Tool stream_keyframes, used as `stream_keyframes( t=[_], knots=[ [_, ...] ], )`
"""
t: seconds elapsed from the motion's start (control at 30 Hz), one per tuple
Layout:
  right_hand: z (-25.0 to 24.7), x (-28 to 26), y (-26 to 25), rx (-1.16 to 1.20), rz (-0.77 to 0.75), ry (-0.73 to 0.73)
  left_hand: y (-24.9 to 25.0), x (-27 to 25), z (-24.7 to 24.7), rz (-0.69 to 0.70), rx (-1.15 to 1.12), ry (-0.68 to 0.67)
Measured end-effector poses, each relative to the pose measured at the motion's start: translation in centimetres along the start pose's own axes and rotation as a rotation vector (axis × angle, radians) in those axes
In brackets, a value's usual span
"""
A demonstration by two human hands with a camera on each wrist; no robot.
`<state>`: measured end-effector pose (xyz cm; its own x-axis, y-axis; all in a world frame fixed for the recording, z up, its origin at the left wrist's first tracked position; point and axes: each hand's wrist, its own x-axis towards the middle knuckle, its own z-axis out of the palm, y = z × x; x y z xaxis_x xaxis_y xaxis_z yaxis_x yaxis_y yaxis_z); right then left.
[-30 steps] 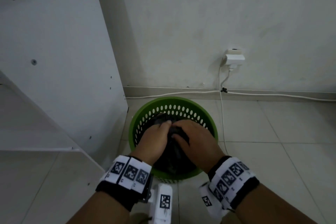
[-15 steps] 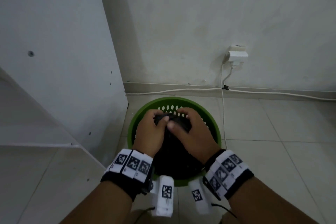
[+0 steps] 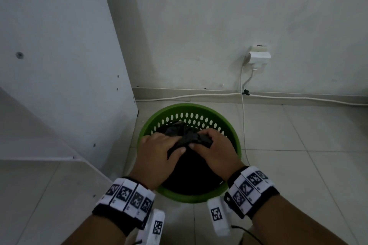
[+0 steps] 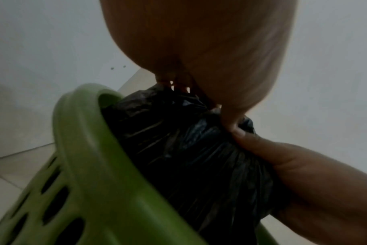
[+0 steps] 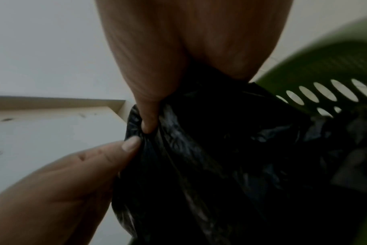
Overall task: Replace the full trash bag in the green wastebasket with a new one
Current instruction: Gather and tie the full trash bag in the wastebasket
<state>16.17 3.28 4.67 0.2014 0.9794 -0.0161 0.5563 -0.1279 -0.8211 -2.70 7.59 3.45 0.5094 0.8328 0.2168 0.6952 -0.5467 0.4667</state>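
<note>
A round green wastebasket with a perforated wall stands on the tiled floor near the wall. Inside it sits a full black trash bag, its top gathered into a bunch. My left hand grips the bunched top from the left and my right hand grips it from the right, thumbs nearly meeting. In the left wrist view the black bag bulges above the green rim. The right wrist view shows the bag pinched by both hands, with the wastebasket wall behind. No new bag is in view.
A white cabinet panel stands close to the basket's left side. A white wall plug with a cable hangs behind, and another cable runs along the baseboard. Tiled floor lies to the right.
Both hands shifted on the bag's gathered top, first toward the far rim, then a little back. The bunched plastic now sticks up between them. The head view dipped slightly.
</note>
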Motion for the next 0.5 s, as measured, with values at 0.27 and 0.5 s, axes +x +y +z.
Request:
stream_keyframes(
  t=[0.27, 0.5],
  knots=[
    [-2.2, -0.1, 0.3, -0.252, -0.103, -0.171, 1.2, 1.1, -0.2, -0.393, -0.192, -0.029],
    [0.7, 0.5, -0.1, 0.019, 0.171, 0.029, 2.9, 1.9, -0.9, -0.774, -0.811, -0.083]
  ],
)
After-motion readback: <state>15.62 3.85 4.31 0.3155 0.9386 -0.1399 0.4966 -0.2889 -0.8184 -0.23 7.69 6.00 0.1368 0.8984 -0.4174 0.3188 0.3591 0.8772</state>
